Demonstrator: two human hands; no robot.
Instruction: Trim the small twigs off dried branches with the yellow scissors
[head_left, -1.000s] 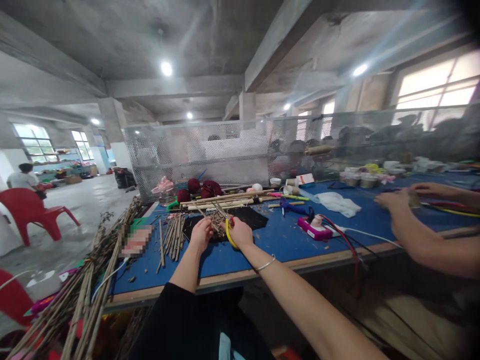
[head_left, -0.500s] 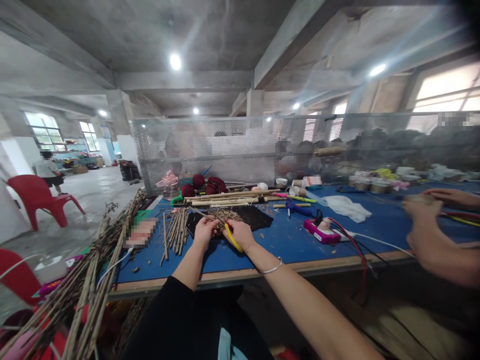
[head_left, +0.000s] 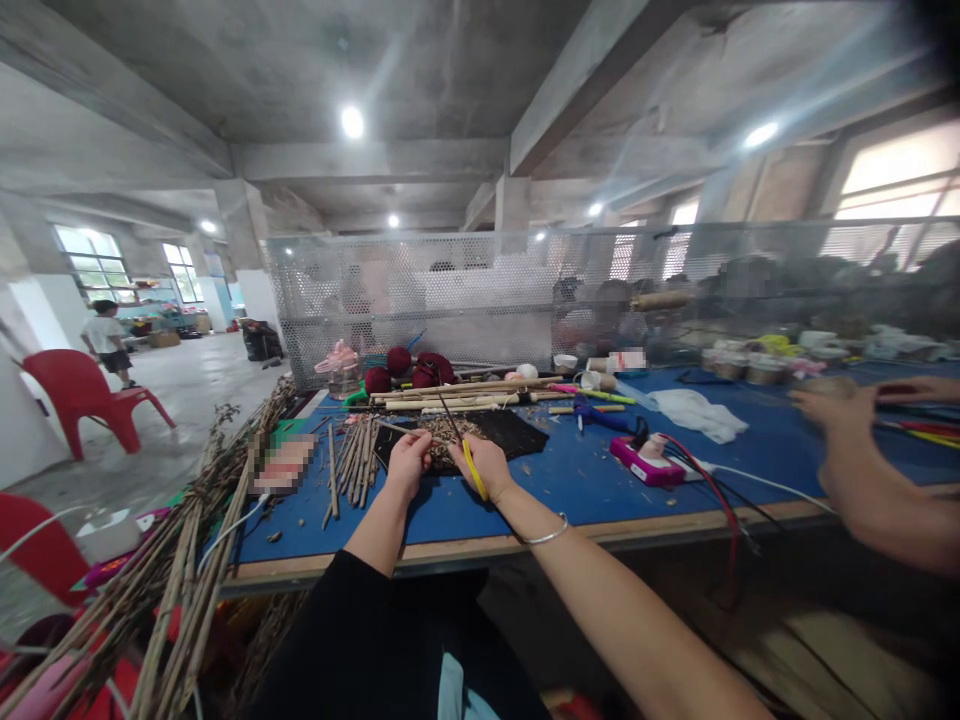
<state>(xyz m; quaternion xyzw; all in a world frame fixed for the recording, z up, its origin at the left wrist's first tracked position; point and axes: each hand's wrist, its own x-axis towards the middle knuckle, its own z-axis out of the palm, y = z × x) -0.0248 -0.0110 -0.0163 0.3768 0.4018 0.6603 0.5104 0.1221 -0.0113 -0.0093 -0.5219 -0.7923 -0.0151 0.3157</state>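
Bare concrete ceiling [head_left: 420,60] over us, daylight coming in on both sides.
Heavy grey beams [head_left: 367,160] run across it, and round lamps [head_left: 352,122] glow white between them. Far left, paned windows [head_left: 91,262] stand beyond a pillar [head_left: 241,225] that's pale lower down; at right, a larger window [head_left: 907,175] glares. The smooth grey floor [head_left: 217,378] shines around two red chairs [head_left: 67,390] at left. In the middle, a blue-topped table [head_left: 555,500] backs onto a perforated screen [head_left: 307,300].

Scissors [head_left: 473,470]: grip partly hidden by the right hand [head_left: 491,466]. Co-worker's hands [head_left: 834,403], right: blurred; forearms cut off by the right edge. Stalks [head_left: 174,575], near left: lower ends cut off.
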